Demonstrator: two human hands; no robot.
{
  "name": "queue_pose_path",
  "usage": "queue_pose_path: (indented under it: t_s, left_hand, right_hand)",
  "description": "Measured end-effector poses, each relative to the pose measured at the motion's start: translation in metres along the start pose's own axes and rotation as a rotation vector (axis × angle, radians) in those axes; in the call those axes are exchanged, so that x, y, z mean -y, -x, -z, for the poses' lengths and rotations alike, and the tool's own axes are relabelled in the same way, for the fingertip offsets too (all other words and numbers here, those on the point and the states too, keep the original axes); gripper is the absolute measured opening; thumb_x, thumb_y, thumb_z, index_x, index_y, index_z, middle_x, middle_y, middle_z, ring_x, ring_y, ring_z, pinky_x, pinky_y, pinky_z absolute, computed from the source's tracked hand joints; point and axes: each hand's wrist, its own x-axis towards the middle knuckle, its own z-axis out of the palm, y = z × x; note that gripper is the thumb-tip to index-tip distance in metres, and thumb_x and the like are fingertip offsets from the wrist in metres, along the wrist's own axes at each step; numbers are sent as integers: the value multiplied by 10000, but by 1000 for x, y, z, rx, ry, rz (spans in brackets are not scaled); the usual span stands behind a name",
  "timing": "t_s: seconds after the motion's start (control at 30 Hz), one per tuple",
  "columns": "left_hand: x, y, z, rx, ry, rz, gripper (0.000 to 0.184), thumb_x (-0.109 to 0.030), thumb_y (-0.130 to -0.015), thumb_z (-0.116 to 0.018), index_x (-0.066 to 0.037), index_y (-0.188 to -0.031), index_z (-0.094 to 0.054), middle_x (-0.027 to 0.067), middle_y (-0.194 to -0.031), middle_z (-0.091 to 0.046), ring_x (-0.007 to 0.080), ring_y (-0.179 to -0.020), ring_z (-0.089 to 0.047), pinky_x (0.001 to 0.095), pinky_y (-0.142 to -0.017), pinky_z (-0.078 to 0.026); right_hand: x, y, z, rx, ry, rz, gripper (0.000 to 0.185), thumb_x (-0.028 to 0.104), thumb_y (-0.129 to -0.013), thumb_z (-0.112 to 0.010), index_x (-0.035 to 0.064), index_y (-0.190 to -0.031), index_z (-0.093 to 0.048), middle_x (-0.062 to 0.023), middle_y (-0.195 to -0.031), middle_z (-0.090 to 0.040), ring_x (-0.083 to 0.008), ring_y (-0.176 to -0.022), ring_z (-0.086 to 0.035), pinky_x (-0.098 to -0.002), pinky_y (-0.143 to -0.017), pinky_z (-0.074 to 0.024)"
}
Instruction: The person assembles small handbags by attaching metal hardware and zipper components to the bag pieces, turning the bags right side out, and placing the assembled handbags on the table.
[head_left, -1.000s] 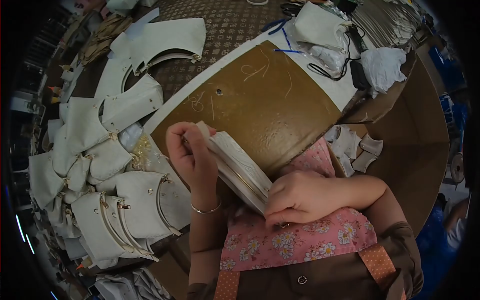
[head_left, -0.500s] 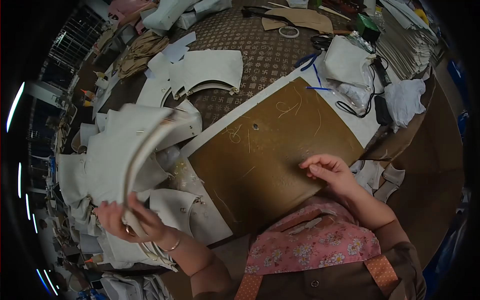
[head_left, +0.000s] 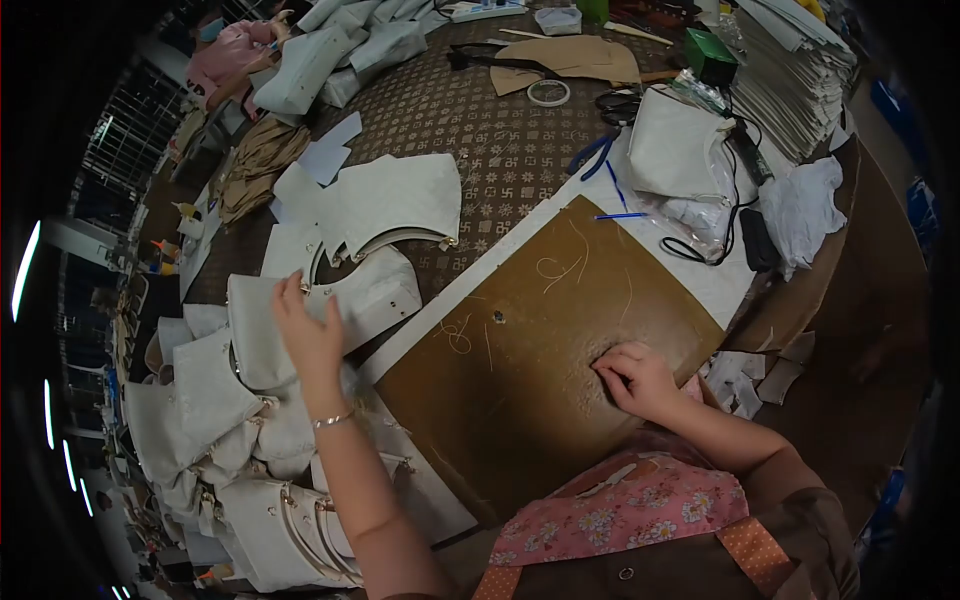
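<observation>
My left hand is over the pile at the left, fingers apart and holding nothing. Right beside it stands a white handbag piece; whether the fingers touch it I cannot tell. Another white bag piece, with small metal fittings, lies just beyond the hand. My right hand rests at the near right part of a brown board, its fingers curled together. Anything inside that grip is hidden. Loose threads are scattered over the board.
Several white bags are heaped at the left, and curved white panels lie behind them. A tape roll, a blue pen and a white pouch lie farther back. Another person sits at the far left.
My left hand has let go of the curved white bag piece and moved up and right, its fingers spreading. The right hand has come down onto the board. The view has shifted.
</observation>
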Motion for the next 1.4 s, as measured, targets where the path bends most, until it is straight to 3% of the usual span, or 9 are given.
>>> queue_pose_path:
  t_s: [0.3, 0.5, 0.6, 0.77, 0.9, 1.0, 1.13, 1.27, 1.4]
  left_hand:
    - [-52, -75, -137, 260, -311, -375, 416, -95, -784, -622, -133, -1195, -565, 78, -1034, -564, 274, -1012, -538, 374, -842, -459]
    - [-125, -76, -49, 141, 131, -199, 520, -32, -795, -502, -67, -1314, -479, 153, -933, -499, 304, -837, -541, 368, -725, -460]
    - [-170, -11, 10, 344, 350, -162, 606, -11, -771, -482, -51, -1371, -403, 165, -931, -457, 291, -817, -514, 355, -741, -448]
    - [-214, 106, 44, 767, 722, 32, 725, 49, -698, -490, -60, -1402, -356, 137, -991, -459, 247, -833, -508, 290, -754, -441]
    - [-213, 141, 42, 671, 847, 145, 718, 66, -669, -484, -43, -1373, -390, 120, -1085, -452, 212, -890, -510, 272, -801, -435]
    - [-199, 139, 30, 440, 954, -1, 572, 99, -633, -429, 4, -1185, -546, 124, -1105, -487, 209, -818, -544, 272, -783, -454]
    - [-197, 122, 50, 669, 843, -207, 483, 99, -638, -408, 9, -1071, -602, 150, -1018, -568, 232, -822, -580, 285, -778, -464]
    - [-186, 125, 60, 667, 822, -99, 346, 53, -682, -535, -9, -1012, -623, 143, -888, -614, 237, -804, -599, 294, -740, -472]
    - [-169, 129, 56, 728, 899, -42, 311, -41, -709, -679, -12, -1014, -625, 123, -851, -617, 225, -745, -589, 295, -692, -465]
  right_hand:
    - [-8, 5, 1, -3, -3, 34, 125, 62, -751, -634, 88, -869, -663, -78, -833, -625, -278, -763, -606, -365, -648, -508]
    - [7, -5, 14, 49, -299, -231, 300, 148, -792, -673, 73, -1076, -612, -99, -985, -598, -229, -865, -602, -326, -708, -501]
    - [28, -28, 25, -260, -502, -198, 598, 236, -788, -709, 36, -1288, -447, -164, -1167, -518, -256, -1055, -532, -329, -845, -465]
    - [55, -39, 38, 45, -326, 39, 784, 301, -758, -739, 0, -1357, -333, -226, -1317, -422, -377, -1222, -411, -403, -985, -386]
    - [46, -33, 44, 338, -475, 18, 668, -6, -705, -559, 31, -1351, -393, -229, -1249, -510, -350, -1193, -479, -378, -981, -400]
    - [59, -30, 44, 513, -554, 104, 708, -83, -630, -440, 33, -1329, -438, -213, -1219, -547, -330, -1154, -523, -367, -973, -411]
    - [38, -42, 70, 692, -919, -224, 516, 51, -796, -605, 37, -1297, -486, -144, -1244, -561, -264, -1091, -567, -314, -933, -436]
    - [-42, -54, 116, -70, 329, -276, 249, 207, -813, -620, 19, -977, -638, -191, -958, -628, -322, -915, -595, -376, -809, -471]
    - [-88, -71, 138, -82, 573, -552, 189, 132, -783, -604, 19, -932, -632, -184, -968, -616, -333, -934, -599, -403, -801, -481]
